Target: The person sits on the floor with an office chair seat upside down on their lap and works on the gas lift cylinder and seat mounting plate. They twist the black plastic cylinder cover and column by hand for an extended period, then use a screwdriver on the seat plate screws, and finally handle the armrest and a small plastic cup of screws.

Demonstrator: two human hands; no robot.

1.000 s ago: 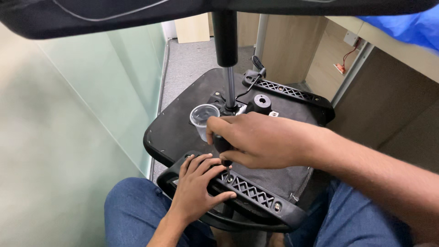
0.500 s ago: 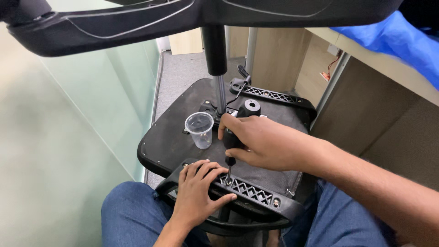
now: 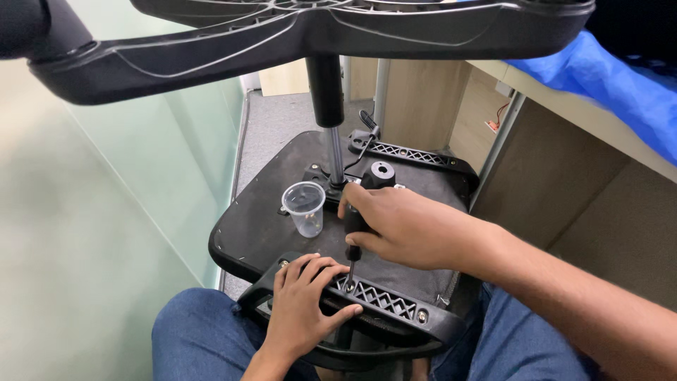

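— See that? A second ago the right hand [image 3: 416, 229] sat lower over the seat pan, covering the bracket. Now it's lifted a touch, and the screwdriver [image 3: 352, 236] tip has landed on a screw at the near armrest bracket [image 3: 381, 300], lower middle of the frame.

— So the bit looks seated. I'd judge that screw is the one being worked.

— Looks so. The right hand is clamped round the dark handle, fingers wrapped tight.

— Which way does the tool point?

— Long axis near upright, tip down and slightly toward the person, handle end up toward the gas cylinder [image 3: 331, 134] at centre.

— And the other hand?

— The left hand [image 3: 303, 310] lies flat on the bracket's left end, fingers spread, pressing rather than gripping anything. It has hardly moved.

— The little clear cup [image 3: 305, 208]?

— Standing upright on the upturned seat [image 3: 261, 219], left of the screwdriver, apart from both hands. I can't tell what's inside.
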